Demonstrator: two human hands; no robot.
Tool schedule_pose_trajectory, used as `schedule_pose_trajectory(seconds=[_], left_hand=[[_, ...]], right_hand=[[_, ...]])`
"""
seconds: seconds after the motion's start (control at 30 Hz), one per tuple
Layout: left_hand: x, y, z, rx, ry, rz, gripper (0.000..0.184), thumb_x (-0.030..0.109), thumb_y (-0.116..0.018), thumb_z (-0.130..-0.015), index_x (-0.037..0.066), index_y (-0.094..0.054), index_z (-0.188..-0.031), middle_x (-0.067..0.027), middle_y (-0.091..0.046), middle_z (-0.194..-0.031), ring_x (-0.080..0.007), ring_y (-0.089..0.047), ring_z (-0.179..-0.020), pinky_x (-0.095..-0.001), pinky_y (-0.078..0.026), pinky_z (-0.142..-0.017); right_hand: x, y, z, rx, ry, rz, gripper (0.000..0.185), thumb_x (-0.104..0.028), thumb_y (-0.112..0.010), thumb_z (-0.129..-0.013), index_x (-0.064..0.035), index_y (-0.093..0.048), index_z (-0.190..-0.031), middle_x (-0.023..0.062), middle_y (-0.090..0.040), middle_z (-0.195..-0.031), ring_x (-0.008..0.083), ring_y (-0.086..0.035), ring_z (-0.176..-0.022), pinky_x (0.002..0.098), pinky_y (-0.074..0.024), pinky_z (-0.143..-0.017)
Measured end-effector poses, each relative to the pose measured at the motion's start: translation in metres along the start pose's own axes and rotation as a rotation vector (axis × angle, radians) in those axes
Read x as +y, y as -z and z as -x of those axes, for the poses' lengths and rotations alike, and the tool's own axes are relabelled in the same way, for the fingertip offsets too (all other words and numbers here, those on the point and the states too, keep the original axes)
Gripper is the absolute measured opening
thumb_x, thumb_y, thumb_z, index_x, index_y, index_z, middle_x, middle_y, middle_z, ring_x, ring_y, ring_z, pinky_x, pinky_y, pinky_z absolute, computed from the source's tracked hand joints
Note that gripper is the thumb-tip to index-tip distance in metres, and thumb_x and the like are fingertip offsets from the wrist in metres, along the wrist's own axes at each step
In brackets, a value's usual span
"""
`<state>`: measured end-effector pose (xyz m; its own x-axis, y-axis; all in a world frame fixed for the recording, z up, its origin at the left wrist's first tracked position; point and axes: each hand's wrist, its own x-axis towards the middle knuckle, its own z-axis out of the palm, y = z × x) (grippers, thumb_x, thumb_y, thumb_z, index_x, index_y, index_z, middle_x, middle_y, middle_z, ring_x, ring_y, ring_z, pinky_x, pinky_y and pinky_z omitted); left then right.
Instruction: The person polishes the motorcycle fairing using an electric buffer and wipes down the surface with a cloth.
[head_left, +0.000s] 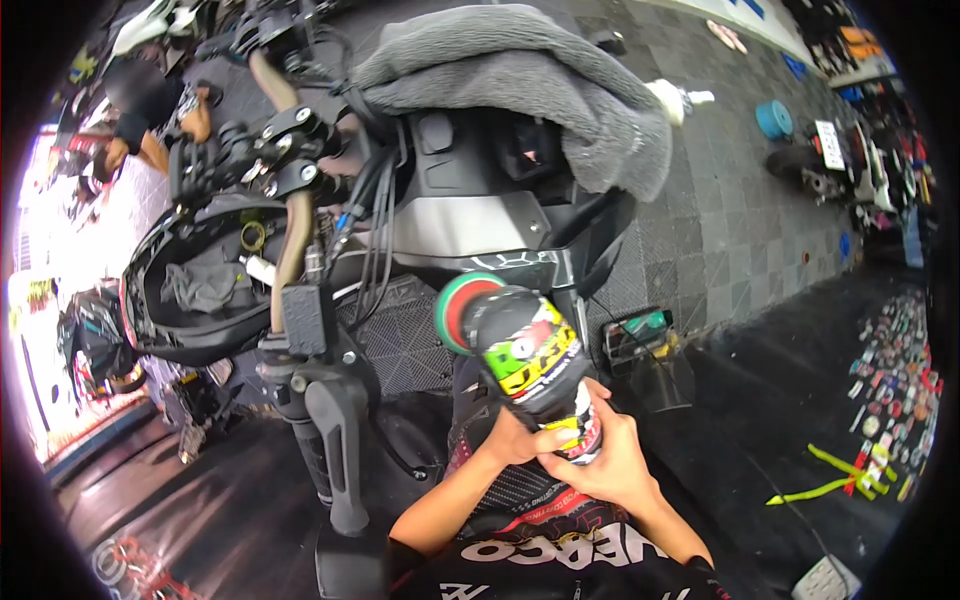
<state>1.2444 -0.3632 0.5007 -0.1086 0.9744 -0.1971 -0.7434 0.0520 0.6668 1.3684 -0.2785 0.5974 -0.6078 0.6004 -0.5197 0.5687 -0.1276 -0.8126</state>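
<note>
Both my hands are wrapped round a black polishing machine (530,355) covered in bright stickers, held in front of my body. My left hand (510,438) grips it from the left, my right hand (610,450) from the right near its lower end. The machine's round green and red pad (462,312) faces up and left, close to the glossy side panel (510,265) of a motorcycle; whether they touch I cannot tell. A grey towel (530,75) is draped over the motorcycle's black bodywork (450,160).
Handlebars (295,240) with cables stand at the left, beside an open fairing shell (190,290) holding a cloth. Another person (150,125) crouches at the upper left. An open container (640,335) is at the right, with a blue spool (774,119) farther off.
</note>
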Motion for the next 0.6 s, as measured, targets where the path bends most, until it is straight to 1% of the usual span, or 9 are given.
schedule_pose_trajectory(seconds=[0.1,0.2,0.27,0.3,0.33,0.43,0.47,0.53,0.6], left_hand=[[-0.011,-0.001,-0.001,0.033,-0.008,0.012,0.059,0.032,-0.077,-0.077,-0.002,-0.061,-0.121,-0.0196,-0.069,-0.117,-0.0339,-0.065,-0.115,-0.0452,-0.051,-0.103],[-0.007,-0.015,-0.012,0.030,0.095,-0.041,0.049,0.021,-0.081,-0.084,-0.002,-0.064,-0.124,-0.0143,-0.071,-0.119,-0.0223,-0.068,-0.109,-0.0397,-0.055,-0.098],[-0.009,-0.026,-0.029,0.041,0.114,-0.011,0.039,0.016,-0.079,-0.087,-0.001,-0.066,-0.120,-0.0084,-0.073,-0.109,-0.0153,-0.068,-0.098,-0.0344,-0.056,-0.090],[-0.011,-0.031,-0.037,0.049,0.118,-0.048,0.037,0.016,-0.078,-0.087,-0.001,-0.067,-0.118,-0.0073,-0.072,-0.106,-0.0143,-0.067,-0.097,-0.0335,-0.056,-0.088],[-0.010,-0.034,-0.042,0.076,0.113,-0.095,0.034,0.017,-0.078,-0.088,-0.001,-0.067,-0.115,-0.0063,-0.072,-0.104,-0.0133,-0.066,-0.095,-0.0327,-0.055,-0.087],[-0.009,-0.034,-0.034,0.070,0.092,-0.217,0.052,0.019,-0.080,-0.088,-0.002,-0.058,-0.131,-0.0109,-0.066,-0.122,-0.0175,-0.059,-0.116,-0.0365,-0.048,-0.104],[-0.019,-0.039,-0.030,0.161,-0.079,-0.220,0.037,0.020,-0.077,-0.087,-0.001,-0.066,-0.115,-0.0065,-0.070,-0.103,-0.0142,-0.063,-0.097,-0.0331,-0.052,-0.090],[-0.011,-0.043,-0.028,0.158,-0.081,-0.161,0.041,0.025,-0.078,-0.088,-0.002,-0.065,-0.117,-0.0070,-0.069,-0.104,-0.0147,-0.063,-0.098,-0.0327,-0.052,-0.090],[-0.007,-0.037,-0.032,0.138,-0.079,-0.238,0.042,0.028,-0.078,-0.089,-0.002,-0.065,-0.116,-0.0061,-0.069,-0.103,-0.0145,-0.063,-0.096,-0.0327,-0.052,-0.089]], right_hand=[[0.006,0.001,0.001,0.025,0.021,-0.061,0.056,-0.015,-0.088,-0.073,0.0072,-0.062,-0.118,0.0168,-0.076,-0.095,0.0222,-0.076,-0.092,0.0351,-0.0587,-0.084],[0.025,0.014,0.008,0.020,-0.004,-0.143,0.049,-0.013,-0.087,-0.077,0.0056,-0.064,-0.116,0.0113,-0.073,-0.103,0.0155,-0.070,-0.095,0.0340,-0.0565,-0.087],[0.034,0.023,0.013,0.030,-0.069,-0.226,0.058,-0.014,-0.089,-0.078,0.0051,-0.059,-0.124,0.0110,-0.068,-0.114,0.0164,-0.066,-0.102,0.0339,-0.0541,-0.092],[0.033,0.021,0.014,0.151,-0.009,-0.256,0.043,-0.010,-0.086,-0.080,0.0064,-0.065,-0.115,0.0105,-0.070,-0.108,0.0153,-0.068,-0.097,0.0321,-0.0547,-0.090],[0.035,0.022,0.016,0.168,-0.063,-0.258,0.049,-0.012,-0.087,-0.080,0.0065,-0.062,-0.118,0.0107,-0.069,-0.108,0.0162,-0.067,-0.097,0.0332,-0.0544,-0.089],[0.066,0.026,0.026,0.207,-0.055,-0.122,0.060,-0.016,-0.088,-0.080,0.0065,-0.056,-0.126,0.0108,-0.065,-0.108,0.0175,-0.064,-0.098,0.0346,-0.0534,-0.088],[0.077,0.025,0.027,0.225,-0.004,-0.031,0.062,-0.018,-0.088,-0.080,0.0064,-0.055,-0.127,0.0107,-0.064,-0.109,0.0176,-0.064,-0.099,0.0345,-0.0530,-0.088],[0.055,0.034,0.021,0.070,-0.144,-0.135,0.070,-0.021,-0.089,-0.079,0.0077,-0.052,-0.131,0.0130,-0.063,-0.115,0.0175,-0.062,-0.103,0.0351,-0.0521,-0.089],[0.077,0.027,0.020,0.138,-0.144,-0.195,0.075,-0.022,-0.088,-0.080,0.0079,-0.047,-0.135,0.0132,-0.061,-0.117,0.0172,-0.061,-0.103,0.0339,-0.0517,-0.088]])
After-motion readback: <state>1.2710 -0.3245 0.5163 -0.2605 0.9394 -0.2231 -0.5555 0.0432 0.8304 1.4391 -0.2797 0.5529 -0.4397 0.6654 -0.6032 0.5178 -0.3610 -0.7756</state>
